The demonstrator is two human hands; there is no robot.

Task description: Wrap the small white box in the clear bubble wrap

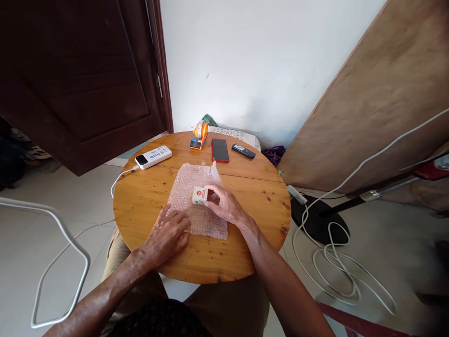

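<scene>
A small white box [199, 195] with a red round mark stands on a sheet of bubble wrap [187, 180] spread over the round wooden table. My right hand [224, 203] grips the box's right side between thumb and fingers. At the lower left edge of the wrap lies my left hand [170, 231], its fingers spread and slightly bent, resting on the sheet and holding nothing that I can see. The underside of the box is hidden.
Toward the table's back are an orange tape dispenser [199, 135], a red-edged phone [220, 150] and a dark remote control [243, 150]. A white power bank [153, 157] with a cable lies at the back left. White cable coils [336, 262] lie on the floor at right.
</scene>
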